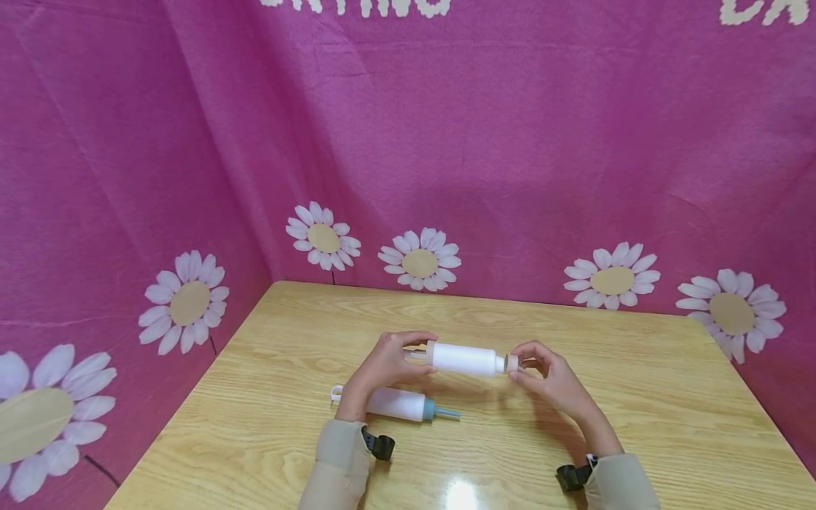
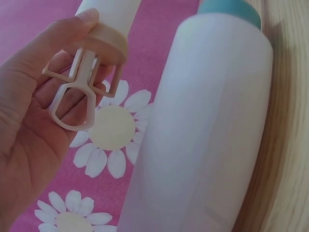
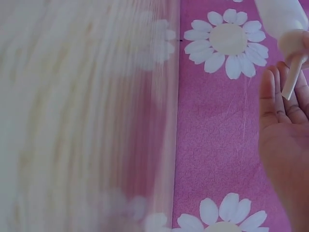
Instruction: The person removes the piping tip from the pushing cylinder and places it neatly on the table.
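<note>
My left hand [image 1: 390, 363] grips the beige collar [image 2: 108, 44] of a white tube [image 1: 464, 359], held level above the table. A pale loop handle and two side brackets stick out of this collar toward the palm. At the tube's other end, my right hand [image 1: 553, 379] pinches a beige cap [image 1: 512, 363] with a narrow spout [image 3: 291, 83], right at the white neck. Below my left wrist, a second white tube [image 1: 397, 404] with a teal cap [image 1: 429, 409] and thin teal spout lies on the table, partly hidden by the forearm.
The wooden table [image 1: 287, 425] meets a pink cloth backdrop [image 1: 497, 156] printed with white daisies at its back and sides. Both wrists carry black camera mounts.
</note>
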`<state>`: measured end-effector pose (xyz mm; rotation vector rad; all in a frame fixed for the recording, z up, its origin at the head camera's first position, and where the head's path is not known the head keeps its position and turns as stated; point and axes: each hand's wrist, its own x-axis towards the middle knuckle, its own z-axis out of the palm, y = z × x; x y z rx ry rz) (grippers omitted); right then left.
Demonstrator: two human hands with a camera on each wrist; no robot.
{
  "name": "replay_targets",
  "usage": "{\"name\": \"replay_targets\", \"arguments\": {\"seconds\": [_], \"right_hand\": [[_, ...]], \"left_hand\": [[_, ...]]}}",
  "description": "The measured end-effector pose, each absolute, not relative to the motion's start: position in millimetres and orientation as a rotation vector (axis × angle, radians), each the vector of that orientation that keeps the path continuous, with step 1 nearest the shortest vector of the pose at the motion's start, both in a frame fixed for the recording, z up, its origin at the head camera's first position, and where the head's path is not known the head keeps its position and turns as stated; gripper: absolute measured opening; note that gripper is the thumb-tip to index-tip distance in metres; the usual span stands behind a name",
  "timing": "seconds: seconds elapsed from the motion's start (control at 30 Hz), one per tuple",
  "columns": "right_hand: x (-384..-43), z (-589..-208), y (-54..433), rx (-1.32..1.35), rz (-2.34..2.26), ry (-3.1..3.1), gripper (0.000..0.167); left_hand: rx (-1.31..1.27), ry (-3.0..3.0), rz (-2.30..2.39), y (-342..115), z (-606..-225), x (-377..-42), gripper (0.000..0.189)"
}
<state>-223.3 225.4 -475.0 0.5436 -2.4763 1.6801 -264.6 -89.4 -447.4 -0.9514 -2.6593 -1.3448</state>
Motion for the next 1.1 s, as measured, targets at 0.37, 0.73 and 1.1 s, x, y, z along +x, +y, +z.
{"name": "replay_targets", "arguments": {"seconds": [0.37,0.73,1.1], "right_hand": [[-223.7,-478.9,230.2,0.595,1.693,-2.419,0.025],[-222.7,-478.5,230.9,0.625,1.668,-2.431,0.022],[-223.4,-480.1,232.5,0.589,1.659,-2.490,0.023]], "left_hand": [[-0.945,-2.787,-1.220,-92.7,-449.2,-270.7,0.048],[-0.966,-2.905,-1.141,-93.5,-453.3,-274.7,0.054],[-0.956,-2.943,-1.133,-94.9,-462.0,-280.8,0.050]]}}
